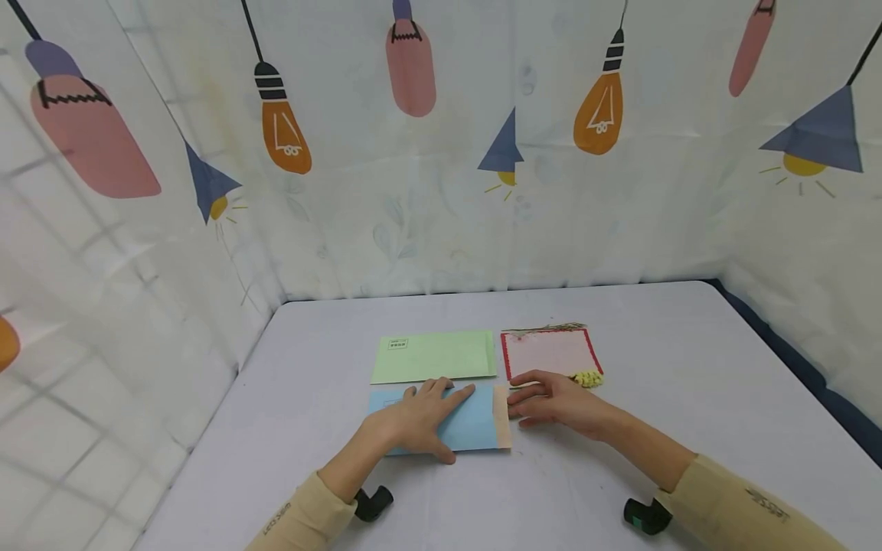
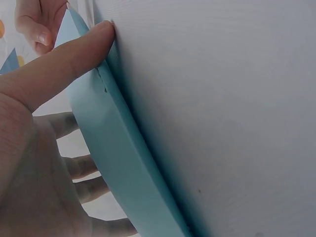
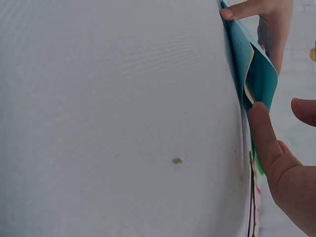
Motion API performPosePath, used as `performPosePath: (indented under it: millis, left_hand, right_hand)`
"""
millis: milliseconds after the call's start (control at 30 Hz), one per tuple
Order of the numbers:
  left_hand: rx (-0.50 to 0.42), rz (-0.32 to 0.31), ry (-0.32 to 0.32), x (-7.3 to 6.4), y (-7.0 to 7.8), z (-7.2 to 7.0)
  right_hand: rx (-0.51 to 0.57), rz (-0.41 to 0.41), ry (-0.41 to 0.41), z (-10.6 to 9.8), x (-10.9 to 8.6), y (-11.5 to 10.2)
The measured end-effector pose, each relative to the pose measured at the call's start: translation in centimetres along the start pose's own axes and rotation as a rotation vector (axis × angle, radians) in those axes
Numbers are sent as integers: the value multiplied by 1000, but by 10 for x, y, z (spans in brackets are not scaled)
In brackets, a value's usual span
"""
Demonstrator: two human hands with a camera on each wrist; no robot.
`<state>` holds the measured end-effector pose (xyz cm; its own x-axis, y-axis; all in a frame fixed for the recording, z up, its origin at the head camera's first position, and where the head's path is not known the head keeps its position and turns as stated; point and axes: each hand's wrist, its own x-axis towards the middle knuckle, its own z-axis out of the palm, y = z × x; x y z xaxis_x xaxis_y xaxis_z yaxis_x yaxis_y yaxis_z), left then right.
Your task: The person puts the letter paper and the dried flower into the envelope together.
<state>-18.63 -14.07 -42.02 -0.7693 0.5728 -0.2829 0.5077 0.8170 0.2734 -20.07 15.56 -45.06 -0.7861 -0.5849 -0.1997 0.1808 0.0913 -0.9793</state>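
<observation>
Left hand is lying spread on the blue envelope, lower center of head view, grasping nothing. Right hand, fingers loose, is sitting at its right end, where cream paper is jutting. Only right wrist view is showing the envelope's mouth gaping around that paper. Green envelope is lying just above.

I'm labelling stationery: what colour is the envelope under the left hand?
Light blue; the envelope shows best in the head view.

Booth with lamp-print curtains
</observation>
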Motion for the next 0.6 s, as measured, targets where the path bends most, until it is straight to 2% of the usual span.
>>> performPosePath:
  millis: [600]
  left_hand:
    - [18,7,17,1,0,2]
  right_hand:
    - [22,-13,-55,9,9,0]
